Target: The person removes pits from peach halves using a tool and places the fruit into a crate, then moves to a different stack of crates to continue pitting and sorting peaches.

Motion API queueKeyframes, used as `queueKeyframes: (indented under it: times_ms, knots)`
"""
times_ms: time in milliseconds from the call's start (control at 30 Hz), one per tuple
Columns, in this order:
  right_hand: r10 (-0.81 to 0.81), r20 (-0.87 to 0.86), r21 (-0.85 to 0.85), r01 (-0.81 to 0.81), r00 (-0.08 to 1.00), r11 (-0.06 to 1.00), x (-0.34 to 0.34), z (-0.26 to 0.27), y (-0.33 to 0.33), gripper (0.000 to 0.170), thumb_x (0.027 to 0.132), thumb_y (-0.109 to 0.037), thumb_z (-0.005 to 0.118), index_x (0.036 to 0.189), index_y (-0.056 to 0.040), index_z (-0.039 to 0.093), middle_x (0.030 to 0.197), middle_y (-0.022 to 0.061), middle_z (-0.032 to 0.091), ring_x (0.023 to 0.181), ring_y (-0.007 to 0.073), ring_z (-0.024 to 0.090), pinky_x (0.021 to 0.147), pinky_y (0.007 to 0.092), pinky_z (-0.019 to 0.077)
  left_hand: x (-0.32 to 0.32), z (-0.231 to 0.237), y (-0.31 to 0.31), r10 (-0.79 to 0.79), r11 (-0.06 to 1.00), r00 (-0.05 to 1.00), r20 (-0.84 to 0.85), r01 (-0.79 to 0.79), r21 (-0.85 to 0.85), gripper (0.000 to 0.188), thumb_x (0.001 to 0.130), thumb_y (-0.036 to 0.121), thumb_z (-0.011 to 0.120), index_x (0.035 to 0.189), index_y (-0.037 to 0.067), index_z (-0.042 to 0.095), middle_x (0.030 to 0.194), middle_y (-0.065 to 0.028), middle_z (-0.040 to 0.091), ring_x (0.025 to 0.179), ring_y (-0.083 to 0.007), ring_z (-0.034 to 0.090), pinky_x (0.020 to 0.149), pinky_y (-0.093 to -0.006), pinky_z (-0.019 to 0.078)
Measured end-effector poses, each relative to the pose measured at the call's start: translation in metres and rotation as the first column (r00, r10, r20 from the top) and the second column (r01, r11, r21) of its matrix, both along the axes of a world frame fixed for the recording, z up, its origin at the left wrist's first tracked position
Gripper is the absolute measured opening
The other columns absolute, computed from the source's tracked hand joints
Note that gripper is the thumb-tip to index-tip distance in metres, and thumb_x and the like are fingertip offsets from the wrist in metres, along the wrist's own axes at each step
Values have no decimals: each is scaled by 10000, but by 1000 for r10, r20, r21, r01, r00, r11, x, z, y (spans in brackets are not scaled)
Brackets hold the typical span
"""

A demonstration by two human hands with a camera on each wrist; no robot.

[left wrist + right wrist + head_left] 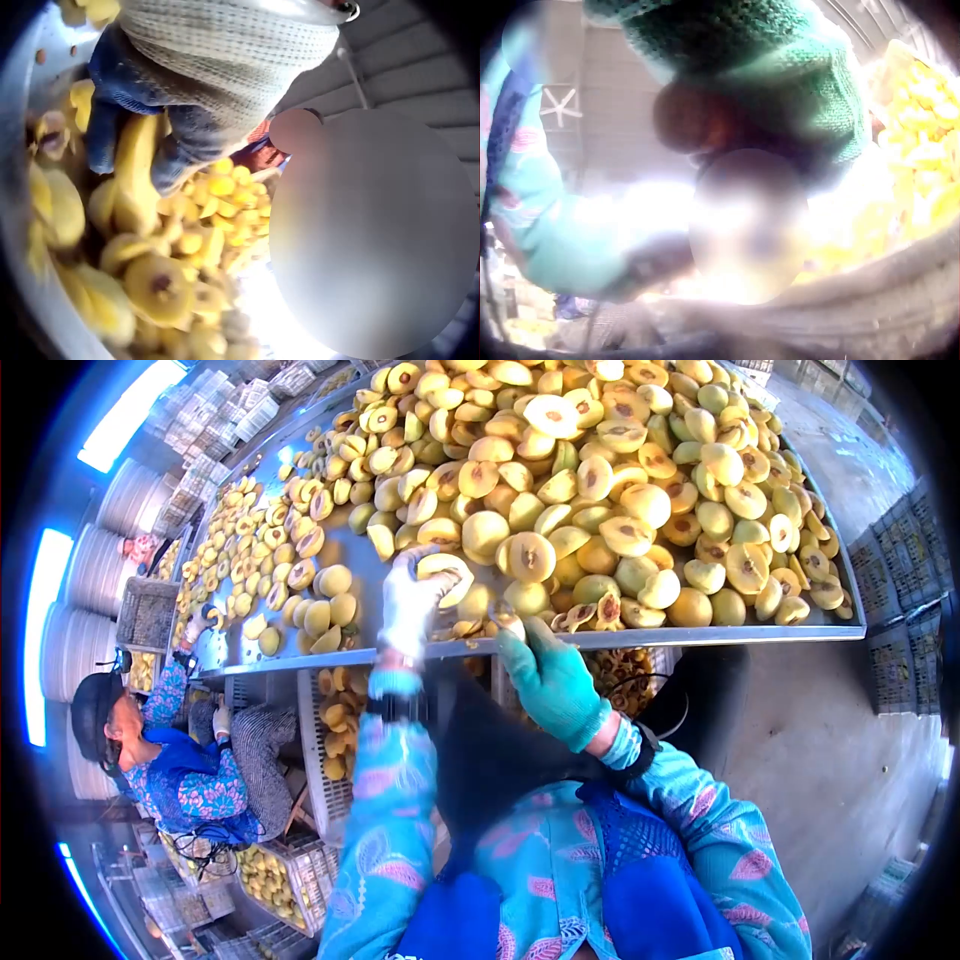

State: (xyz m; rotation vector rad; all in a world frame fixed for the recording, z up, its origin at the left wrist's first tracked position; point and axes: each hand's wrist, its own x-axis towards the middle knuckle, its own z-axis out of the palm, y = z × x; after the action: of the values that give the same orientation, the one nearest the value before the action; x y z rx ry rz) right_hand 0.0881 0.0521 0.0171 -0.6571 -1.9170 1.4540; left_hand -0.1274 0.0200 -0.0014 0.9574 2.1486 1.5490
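Observation:
In the head view my left hand (408,605), in a white glove, holds a yellow peach half (447,574) over the metal table's near edge. The left wrist view shows the glove's blue fingers (101,142) and thumb pinching a yellow piece (136,154) above other halves. My right hand (550,685), in a green glove, is beside it at the table rim. Its fingertips pinch a small pale-brown thing (508,622), whose kind I cannot tell. The right wrist view is blurred and bright; a rounded brown shape (681,120) shows under the green glove (780,82).
Peach halves (625,535) are heaped across the metal table (700,635). Below its edge stand crates (320,760) of fruit and scraps. Another person (190,770) sits working at the left. Stacked crates (900,600) stand at the right.

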Motion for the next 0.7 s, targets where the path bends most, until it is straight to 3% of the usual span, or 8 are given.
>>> queueKeyframes:
  times_ms: [67, 133, 300, 367, 400, 433, 467, 700]
  knots:
    - [14, 46, 110, -19, 999, 994, -14, 0, -6, 317, 942, -349, 484, 887, -37, 506, 664, 242, 570, 651, 431, 583, 536, 511, 431, 42, 21, -27, -70, 970, 915, 399, -32, 242, 347, 814, 46, 651, 1141, -31, 566, 983, -77, 633, 862, -145, 611, 783, -242, 492]
    - [23, 222, 225, -74, 975, 972, -22, -7, -10, 331, 942, -358, 481, 873, -35, 492, 656, 232, 581, 645, 423, 593, 535, 504, 445, 74, 28, -39, -31, 922, 871, 491, -165, 351, 290, 876, 110, 613, 1135, -12, 566, 991, -71, 630, 868, -138, 605, 799, -239, 485]
    - [-32, 234, 212, -18, 972, 977, -14, -29, -14, 340, 941, -357, 479, 886, -22, 489, 620, 247, 571, 610, 451, 577, 541, 535, 444, 89, 12, -47, -82, 923, 965, 251, -21, 384, 280, 951, 224, 517, 1053, -25, 594, 1052, -102, 601, 899, -174, 618, 767, -280, 510]
    - [-50, 242, 199, 1, 969, 980, -12, -29, -22, 339, 940, -357, 480, 889, -22, 490, 625, 247, 573, 615, 451, 578, 541, 535, 444, 89, 10, -45, -108, 942, 910, -400, 222, 252, 299, 950, 230, 525, 1050, -39, 609, 971, -106, 636, 825, -167, 633, 722, -256, 510]
    - [-64, 246, 189, 16, 967, 982, -11, -29, -26, 339, 940, -357, 481, 891, -22, 492, 631, 247, 574, 620, 450, 579, 541, 534, 444, 90, 9, -44, -111, 941, 910, -400, 226, 253, 299, 950, 230, 525, 1050, -39, 609, 971, -106, 636, 825, -167, 633, 722, -256, 510]
    - [-67, 246, 192, 20, 967, 981, -10, -30, -27, 339, 940, -357, 481, 891, -22, 492, 631, 247, 574, 620, 450, 579, 541, 534, 444, 92, 7, -42, -137, 942, 986, 97, 100, 320, 313, 948, 236, 531, 1048, -48, 613, 927, -108, 649, 792, -165, 637, 708, -252, 510]
    - [-42, 237, 151, 6, 970, 989, -10, -33, -28, 319, 949, -333, 474, 884, -22, 495, 633, 232, 578, 620, 437, 586, 538, 514, 442, 92, 4, -40, -154, 948, 808, 568, -43, 317, 327, 947, 243, 537, 1046, -58, 617, 884, -111, 663, 759, -162, 642, 694, -248, 510]
    - [0, 234, 31, -8, 972, 999, -17, -40, -37, 333, 964, -323, 470, 859, -9, 512, 613, 157, 585, 577, 343, 603, 525, 416, 451, 92, -8, -33, 1, 896, 839, 545, -243, 373, 327, 933, 255, 568, 997, -62, 608, 905, -125, 670, 714, -166, 638, 648, -275, 529]
